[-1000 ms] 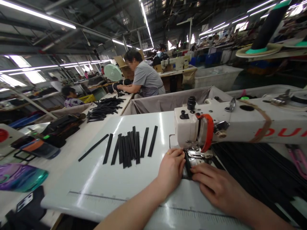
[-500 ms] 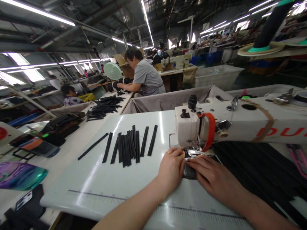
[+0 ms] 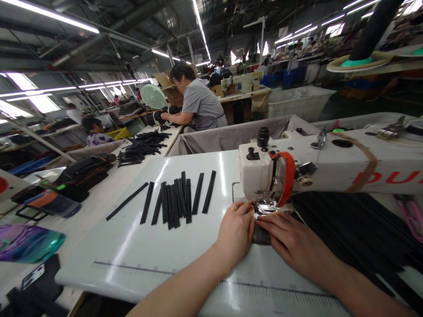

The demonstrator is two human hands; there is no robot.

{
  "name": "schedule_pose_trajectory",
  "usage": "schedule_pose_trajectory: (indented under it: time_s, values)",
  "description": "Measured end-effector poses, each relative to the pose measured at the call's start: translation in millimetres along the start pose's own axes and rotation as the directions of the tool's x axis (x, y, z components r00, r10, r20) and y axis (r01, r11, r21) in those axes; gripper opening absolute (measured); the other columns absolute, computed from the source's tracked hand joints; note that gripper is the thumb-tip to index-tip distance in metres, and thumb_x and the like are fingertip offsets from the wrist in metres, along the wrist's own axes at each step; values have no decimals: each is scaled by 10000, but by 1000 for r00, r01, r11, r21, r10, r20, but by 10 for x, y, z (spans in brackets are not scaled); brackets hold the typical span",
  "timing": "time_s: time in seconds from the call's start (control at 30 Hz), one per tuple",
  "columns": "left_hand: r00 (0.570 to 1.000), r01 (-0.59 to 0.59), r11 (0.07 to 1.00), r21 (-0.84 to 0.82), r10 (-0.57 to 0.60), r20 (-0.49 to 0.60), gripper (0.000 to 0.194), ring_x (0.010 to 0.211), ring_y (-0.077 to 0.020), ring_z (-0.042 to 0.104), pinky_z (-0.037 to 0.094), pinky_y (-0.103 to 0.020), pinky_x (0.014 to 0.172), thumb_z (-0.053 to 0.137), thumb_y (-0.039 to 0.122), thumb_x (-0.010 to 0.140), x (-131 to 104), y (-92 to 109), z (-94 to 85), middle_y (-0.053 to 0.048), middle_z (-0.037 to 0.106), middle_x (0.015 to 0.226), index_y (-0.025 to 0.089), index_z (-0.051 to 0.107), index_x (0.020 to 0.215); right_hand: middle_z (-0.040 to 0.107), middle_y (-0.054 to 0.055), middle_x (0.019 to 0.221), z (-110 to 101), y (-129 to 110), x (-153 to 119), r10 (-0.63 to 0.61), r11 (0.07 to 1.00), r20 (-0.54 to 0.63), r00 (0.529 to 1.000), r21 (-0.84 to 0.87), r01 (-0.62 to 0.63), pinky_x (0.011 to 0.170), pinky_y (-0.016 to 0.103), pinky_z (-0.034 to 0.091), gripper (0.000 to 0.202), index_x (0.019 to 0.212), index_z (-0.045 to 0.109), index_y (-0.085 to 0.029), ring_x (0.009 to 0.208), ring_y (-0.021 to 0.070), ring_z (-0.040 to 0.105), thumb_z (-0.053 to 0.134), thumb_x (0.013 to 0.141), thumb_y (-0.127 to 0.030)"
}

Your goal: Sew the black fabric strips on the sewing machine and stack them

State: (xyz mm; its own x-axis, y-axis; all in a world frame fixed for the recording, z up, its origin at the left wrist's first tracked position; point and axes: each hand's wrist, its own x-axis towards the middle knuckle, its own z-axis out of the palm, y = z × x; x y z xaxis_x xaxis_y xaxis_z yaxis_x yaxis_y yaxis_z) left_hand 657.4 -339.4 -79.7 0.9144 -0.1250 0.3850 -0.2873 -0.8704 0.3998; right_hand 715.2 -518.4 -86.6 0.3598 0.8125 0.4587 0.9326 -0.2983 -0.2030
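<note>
At the presser foot (image 3: pixel 266 207) of a white sewing machine (image 3: pixel 254 169), my left hand (image 3: pixel 235 226) and my right hand (image 3: pixel 291 233) come together. A black fabric strip (image 3: pixel 261 237) lies beneath and between them, its far end hidden by my fingers. The left fingers are bunched and press down on the strip just left of the foot. My right fingers, held close together, pinch its right side in front of the foot. Left of my hands, several short black strips (image 3: pixel 175 200) are spread on the pale machine table (image 3: pixel 132 246).
Long black material (image 3: pixel 346 242) lies right of my right arm, under the machine arm. A pile of black strips (image 3: pixel 142 147) sits farther back. Along the left are a purple-green bottle (image 3: pixel 33 242) and a phone (image 3: pixel 33 276). A co-worker (image 3: pixel 201 103) sits beyond the fabric-lined bin (image 3: pixel 211 141).
The view has shifted very slightly. Both hands stay at the presser foot with the strip, with barely any visible movement.
</note>
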Motion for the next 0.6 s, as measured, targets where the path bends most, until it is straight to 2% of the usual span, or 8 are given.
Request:
schedule_pose_trajectory:
  time_s: [0.23, 0.43, 0.6]
  values:
    - [999, 1, 993, 117, -6, 45, 226, 1095, -272, 561, 499, -433, 1014, 442, 119, 952, 10, 14, 49, -135, 652, 1107, 94, 626, 1081, 668, 76, 1131, -2, -2, -2, 5, 1000, -1, 1000, -6, -5, 921, 397, 538, 370, 1221, 608, -173, 1042, 216, 613, 458, 900, -64]
    - [998, 12, 990, 139, -21, 64, 196, 1099, -271, 562, 500, -429, 1009, 453, 119, 945, 28, 25, 30, -129, 640, 1131, 116, 641, 999, 673, 85, 1114, -6, -8, 3, -38, 999, -22, 999, -3, 38, 915, 414, 537, 361, 1198, 632, -172, 1045, 234, 611, 487, 881, -78]
    - [998, -19, 989, 146, 10, 66, 198, 1088, -263, 568, 489, -423, 1022, 456, 104, 941, 11, 37, 45, -135, 649, 1110, 107, 642, 1008, 668, 88, 1126, 10, -2, -15, -14, 1000, -9, 1000, 8, 14, 913, 417, 541, 365, 1218, 615, -156, 1047, 235, 609, 482, 887, -76]
